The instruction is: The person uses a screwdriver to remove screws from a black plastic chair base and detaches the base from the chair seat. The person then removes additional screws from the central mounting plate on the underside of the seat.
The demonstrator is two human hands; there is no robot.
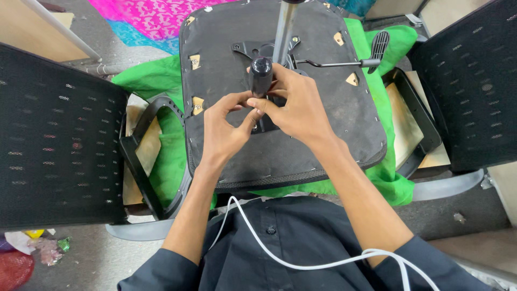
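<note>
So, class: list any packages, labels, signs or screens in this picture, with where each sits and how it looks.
No labels, signs or screens show.
Wrappers: floor, bottom left corner; crumpled scraps, yellow, pink, green and white.
Red bag: floor, bottom left corner, cut by the frame; rounded, netted.
Both hands are at the black knob under the upturned seat.

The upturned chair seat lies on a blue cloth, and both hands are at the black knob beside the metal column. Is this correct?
Not quite: the head view shows the cloth under the upturned chair seat is green, not blue. The rest holds: the left hand and the right hand are both at the black knob beside the metal column.
</note>
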